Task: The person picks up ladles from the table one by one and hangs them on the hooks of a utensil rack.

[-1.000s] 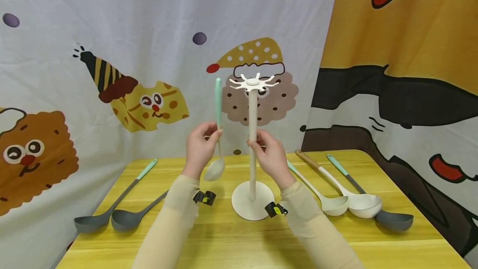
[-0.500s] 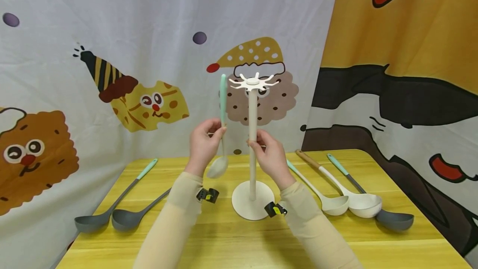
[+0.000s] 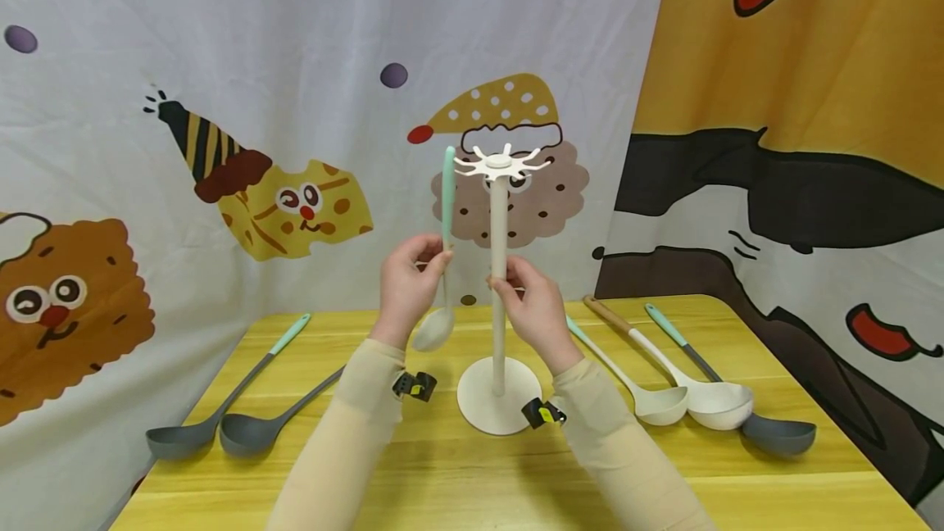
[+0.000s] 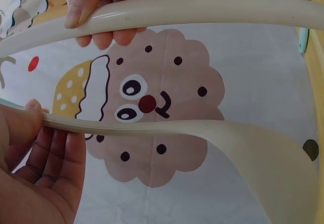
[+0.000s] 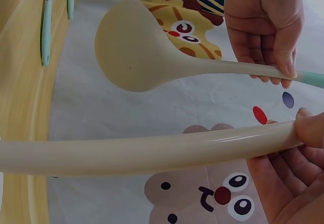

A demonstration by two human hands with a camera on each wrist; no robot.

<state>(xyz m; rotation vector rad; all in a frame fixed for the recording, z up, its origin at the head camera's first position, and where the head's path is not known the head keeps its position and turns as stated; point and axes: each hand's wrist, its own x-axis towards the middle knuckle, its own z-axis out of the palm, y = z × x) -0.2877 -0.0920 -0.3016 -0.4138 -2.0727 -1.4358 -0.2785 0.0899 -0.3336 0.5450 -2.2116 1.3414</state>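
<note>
Standing here, I see the left hand (image 3: 409,285) pinching a cream ladle (image 3: 448,215) by its slim stem, thumb on one side and curled fingers on the other, just below the mint grip. The ladle is held clear of the table (image 3: 472,482), nearly upright, bowl down, and its handle tip comes right up beside the spoked top (image 3: 497,162) of a white stand (image 3: 499,228); whether they touch I can't tell. The right hand (image 3: 533,301) has thumb and fingers closed round the stand's pole, about halfway up. The stand rises upright, its round base (image 3: 479,412) midway between the table's left and right edges. Near the left edge lie two grey ladles, the outer one (image 3: 184,439) pointing its mint handle at the back left corner, the inner one (image 3: 251,437) partly hidden by the left sleeve (image 3: 332,441). Toward the right edge lie a mint-handled cream one (image 3: 662,406), a white one (image 3: 719,406) with a brown handle and, outermost, a dark grey one (image 3: 782,436), handles toward the back edge. Behind hangs a cartoon-printed curtain (image 3: 310,39).
</note>
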